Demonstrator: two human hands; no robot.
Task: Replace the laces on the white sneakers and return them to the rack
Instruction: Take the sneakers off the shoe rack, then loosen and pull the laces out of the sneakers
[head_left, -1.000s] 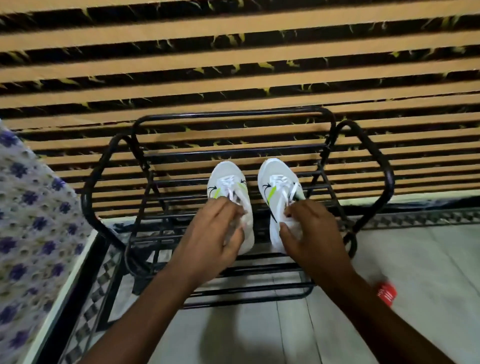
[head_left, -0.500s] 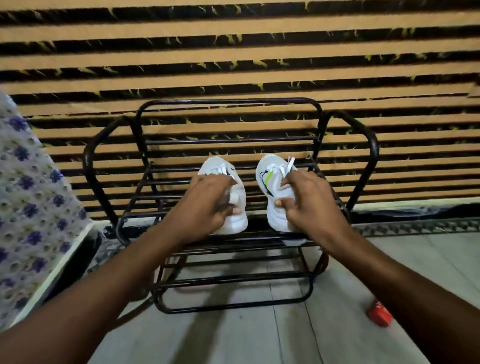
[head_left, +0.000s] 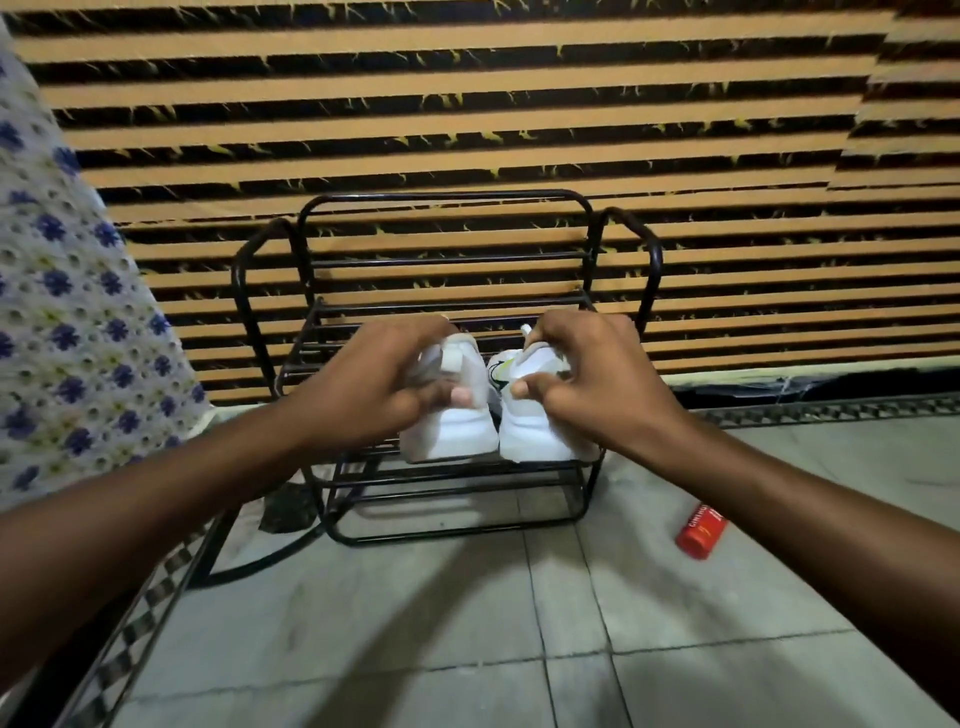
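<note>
Two white sneakers sit side by side on a shelf of the black metal rack (head_left: 652, 270), heels toward me. My left hand (head_left: 374, 387) grips the left sneaker (head_left: 457, 426) over its top, thumb on the heel. My right hand (head_left: 592, 379) grips the right sneaker (head_left: 530, 426), which has a black and lime mark on its side; a white lace end pokes up beside my fingers. The toes of both shoes are hidden behind my hands.
A red cylindrical container (head_left: 701, 530) lies on the tiled floor right of the rack. Floral cloth (head_left: 67, 332) hangs at the left over a dark frame. A striped orange and black wall (head_left: 467, 104) stands close behind the rack.
My view has dropped lower and pulled back, so the rack looks smaller and the shoes show their heels. Both hands kept hold of the sneakers, which now sit closer together.
</note>
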